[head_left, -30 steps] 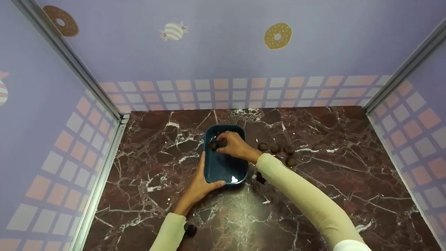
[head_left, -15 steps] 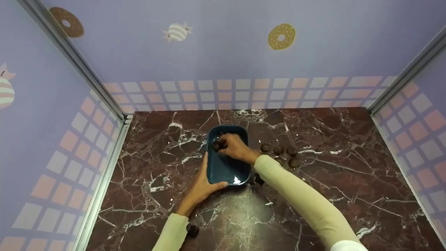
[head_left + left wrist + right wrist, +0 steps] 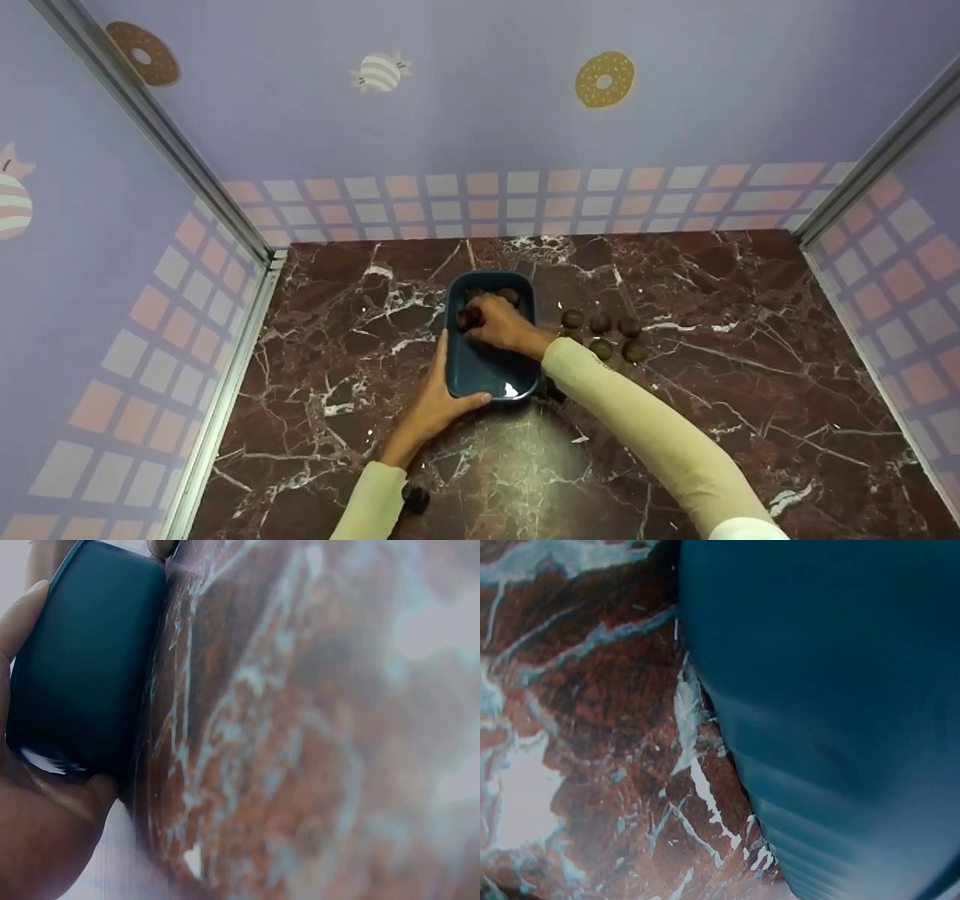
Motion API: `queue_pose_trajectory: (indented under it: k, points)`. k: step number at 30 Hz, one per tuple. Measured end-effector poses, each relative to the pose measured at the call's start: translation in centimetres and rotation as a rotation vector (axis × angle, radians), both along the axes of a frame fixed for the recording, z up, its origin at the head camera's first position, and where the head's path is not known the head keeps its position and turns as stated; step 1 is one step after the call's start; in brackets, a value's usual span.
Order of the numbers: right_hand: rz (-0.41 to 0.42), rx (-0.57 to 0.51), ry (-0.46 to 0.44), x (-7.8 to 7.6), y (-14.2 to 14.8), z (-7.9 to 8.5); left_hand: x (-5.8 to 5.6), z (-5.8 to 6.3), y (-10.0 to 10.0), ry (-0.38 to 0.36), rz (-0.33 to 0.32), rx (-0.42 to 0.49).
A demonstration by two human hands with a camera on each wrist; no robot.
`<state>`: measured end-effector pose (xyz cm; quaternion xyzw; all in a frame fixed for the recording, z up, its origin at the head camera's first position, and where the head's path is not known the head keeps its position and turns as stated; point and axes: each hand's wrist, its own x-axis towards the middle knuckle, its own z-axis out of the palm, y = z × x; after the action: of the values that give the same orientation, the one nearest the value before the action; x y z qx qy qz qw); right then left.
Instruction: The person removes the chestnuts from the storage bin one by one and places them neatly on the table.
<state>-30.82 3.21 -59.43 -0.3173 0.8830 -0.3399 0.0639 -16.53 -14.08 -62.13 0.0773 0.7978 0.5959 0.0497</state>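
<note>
A deep blue rectangular dish (image 3: 491,375) with rounded corners stands on the marbled surface. My left hand (image 3: 439,401) holds its near left corner, fingers along the left side and thumb on the near edge. The left wrist view shows that hand (image 3: 45,832) against the dish's outer wall (image 3: 90,660). Inside the dish, my right hand (image 3: 501,322) pinches a dark brown walnut (image 3: 469,319) at its fingertips. More walnuts (image 3: 508,295) lie at the dish's far end, partly hidden by the hand. The blue wall (image 3: 817,690) fills much of the right wrist view.
Right of the dish, several walnuts (image 3: 601,322) lie grouped on the dark red marbled surface (image 3: 712,405). A small black object (image 3: 415,498) sits beside the left sleeve; another dark one is mostly hidden by the right sleeve. Purple panels (image 3: 480,120) enclose the back and sides.
My right hand has drawn slightly toward me inside the dish with the walnut, uncovering walnuts at the far end. My left hand keeps its hold on the dish. The head view has shifted slightly.
</note>
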Motion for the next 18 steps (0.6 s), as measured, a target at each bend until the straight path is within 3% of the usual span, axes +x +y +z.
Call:
queue_pose_trajectory:
  k: [6,12,18]
  points:
    - [0.021,0.041,-0.021,0.6,-0.1,-0.2,0.6,1.7,0.2,-0.023,-0.010,0.011]
    - [0.024,0.097,-0.028,1.7,-0.4,-0.2,-0.1,-0.5,-0.2,-0.033,-0.003,-0.004]
    - [0.004,0.153,-0.015,2.8,-0.5,-0.2,-0.1,-0.6,-0.3,-0.011,0.000,-0.020]
